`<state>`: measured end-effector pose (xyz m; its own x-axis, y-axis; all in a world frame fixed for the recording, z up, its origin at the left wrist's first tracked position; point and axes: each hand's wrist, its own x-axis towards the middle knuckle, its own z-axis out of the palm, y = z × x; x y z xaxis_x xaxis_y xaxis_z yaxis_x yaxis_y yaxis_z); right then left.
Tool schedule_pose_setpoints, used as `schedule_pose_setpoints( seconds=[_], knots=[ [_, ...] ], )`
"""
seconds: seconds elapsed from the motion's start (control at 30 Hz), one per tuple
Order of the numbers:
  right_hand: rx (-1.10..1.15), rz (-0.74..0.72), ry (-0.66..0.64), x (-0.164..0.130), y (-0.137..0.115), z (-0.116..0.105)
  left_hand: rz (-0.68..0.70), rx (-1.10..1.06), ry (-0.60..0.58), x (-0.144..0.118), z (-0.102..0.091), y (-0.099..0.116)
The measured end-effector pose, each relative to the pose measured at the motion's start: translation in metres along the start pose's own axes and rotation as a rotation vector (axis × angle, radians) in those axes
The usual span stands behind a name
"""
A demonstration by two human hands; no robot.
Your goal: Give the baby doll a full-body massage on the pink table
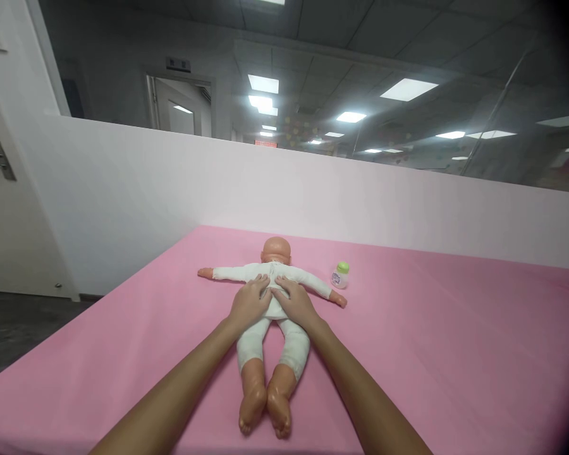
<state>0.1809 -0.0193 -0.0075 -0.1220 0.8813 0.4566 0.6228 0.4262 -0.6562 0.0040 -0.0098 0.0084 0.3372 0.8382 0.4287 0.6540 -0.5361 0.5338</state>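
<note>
Left hand (249, 301) is lying flat on the doll (270, 303), palm down, fingers loosely spread over the left side of its torso, not gripping anything. Right hand (294, 302) does the same on the other side, fingers fanned a bit, and the fingertips of both hands nearly meet at the middle of the doll's back. The doll's lying stretched out with its bald head pointing away from the camera, arms out to both sides, bare feet toward the person. It's in a white suit.

It sits roughly mid-way across a pink sheet (431, 341) that covers the whole flat surface, pretty smooth with just a few soft creases. Just beside the doll's right-side arm there's a small white bottle (340, 275) with a green cap, standing upright, not touching the doll.

Behind the surface runs a low white partition wall (360, 196), with glass above it showing a dim office with ceiling light panels (408, 89). On the far left there's a white door (9, 240) with a metal handle, and dark floor below it.
</note>
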Motion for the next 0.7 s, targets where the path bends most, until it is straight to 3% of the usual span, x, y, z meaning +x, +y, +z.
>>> schedule_pose_setpoints(
  seconds=[0.37,0.7],
  knots=[
    [0.012,-0.014,-0.071,0.001,0.006,0.004,0.024,-0.014,-0.077,0.004,0.009,-0.017],
    [0.053,0.01,0.021,-0.001,0.001,0.001,0.039,0.017,0.034,-0.003,-0.007,0.007]
  ],
)
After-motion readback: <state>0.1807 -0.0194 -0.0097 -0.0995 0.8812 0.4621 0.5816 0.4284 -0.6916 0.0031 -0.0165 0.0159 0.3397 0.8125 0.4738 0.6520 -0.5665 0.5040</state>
